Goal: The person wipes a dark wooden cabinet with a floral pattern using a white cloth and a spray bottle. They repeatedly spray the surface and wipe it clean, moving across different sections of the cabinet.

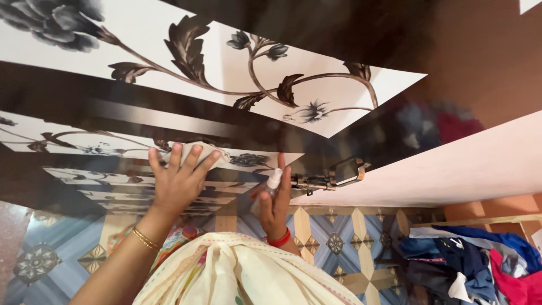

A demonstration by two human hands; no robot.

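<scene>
The left hand point(179, 179) lies flat, fingers spread, pressing a crumpled white cloth point(210, 151) against the glossy dark-brown cabinet door with white flower-patterned panels point(169, 68). The cloth sits under the fingertips, just at the lower edge of a white panel where it meets a dark band. A thin gold bangle point(145, 239) circles the left wrist.

The right hand point(275, 203) is closed around a small white spray bottle point(273, 181), its nozzle poking up between the fingers, close to the door surface and just left of the dark metal door handle point(333, 176). A red bangle point(280, 239) sits on that wrist.

The handle marks the door's free edge; to its right a plain pale panel point(451, 169) runs off toward the frame edge. Open door surface spreads above and to the left of both hands. Below them lies a patterned blue and tan tiled floor point(339, 243), and a heap of blue, red and white clothes point(480, 260) sits at the lower right, well apart from the hands. A cream garment point(237, 277) fills the bottom centre.
</scene>
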